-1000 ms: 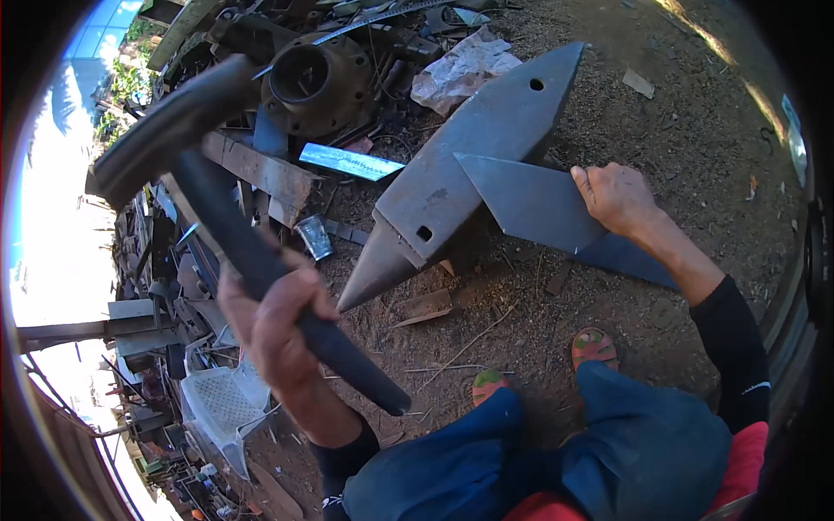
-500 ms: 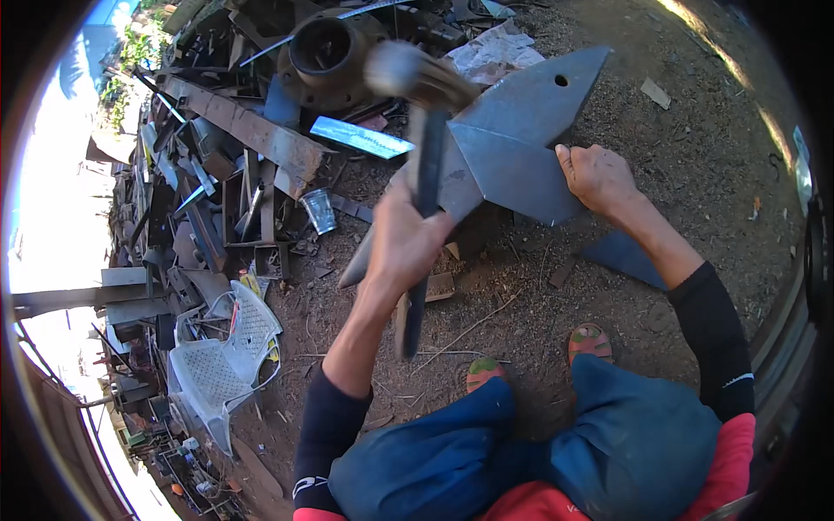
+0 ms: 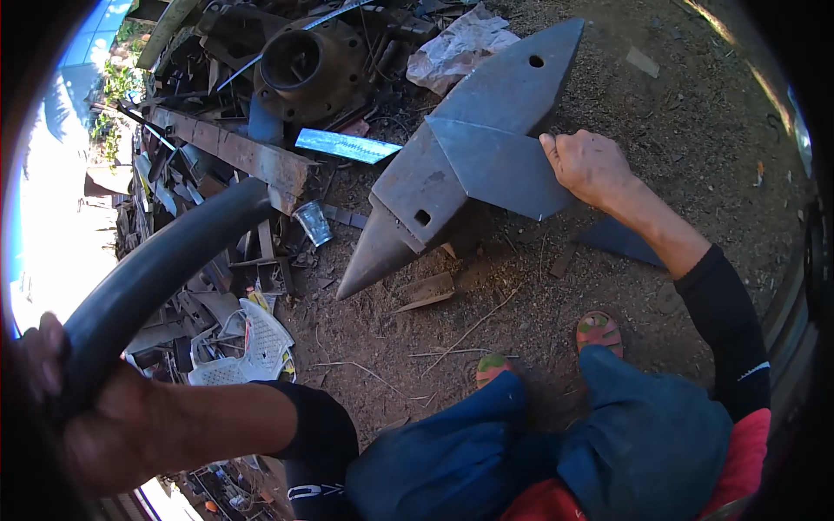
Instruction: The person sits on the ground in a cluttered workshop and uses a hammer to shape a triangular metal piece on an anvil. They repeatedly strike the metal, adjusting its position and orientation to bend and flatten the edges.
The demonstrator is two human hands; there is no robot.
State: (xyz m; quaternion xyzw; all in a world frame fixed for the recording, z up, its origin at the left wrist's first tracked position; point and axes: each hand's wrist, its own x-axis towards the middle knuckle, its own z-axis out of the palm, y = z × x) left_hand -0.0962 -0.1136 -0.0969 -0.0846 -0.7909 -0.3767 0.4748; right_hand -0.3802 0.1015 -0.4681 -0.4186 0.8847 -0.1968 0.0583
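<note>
**A person's left hand (image 3: 109, 417) grips a hammer (image 3: 169, 260) as the right hand (image 3: 595, 169) holds a metal plate (image 3: 504, 165) over an anvil (image 3: 417, 187)**

The two hands are well apart, each clamped on something of its own. At the lower left of the frame, the left hand wraps around the hammer, of which only the thick black handle shows, slanting up and to the right in front of a scrap pile (image 3: 169, 195). Right of centre, the right hand closes in a fist on the right end of the gray plate, thumb near its upper edge. The plate sits in the centre of the frame, one pointed corner to the left, part of it over the anvil's flat top and the rest jutting past the anvil's edge. The anvil runs from the upper centre down to a pointed horn left of centre, with a round hole near its upper end and a square one near the horn.

Below the right hand, a dark flat piece (image 3: 618, 241) lies on the ground (image 3: 686, 130). A round flanged metal part (image 3: 337, 87) and a crumpled plastic sheet (image 3: 456, 52) lie near the top of the frame, a shiny strip (image 3: 347, 146) and a clear cup (image 3: 313, 223) below them. A white plastic chair (image 3: 261, 343) shows at lower left. Sandals (image 3: 598, 333) and blue trousers (image 3: 643, 425) mark where the person stands, at the bottom.
</note>
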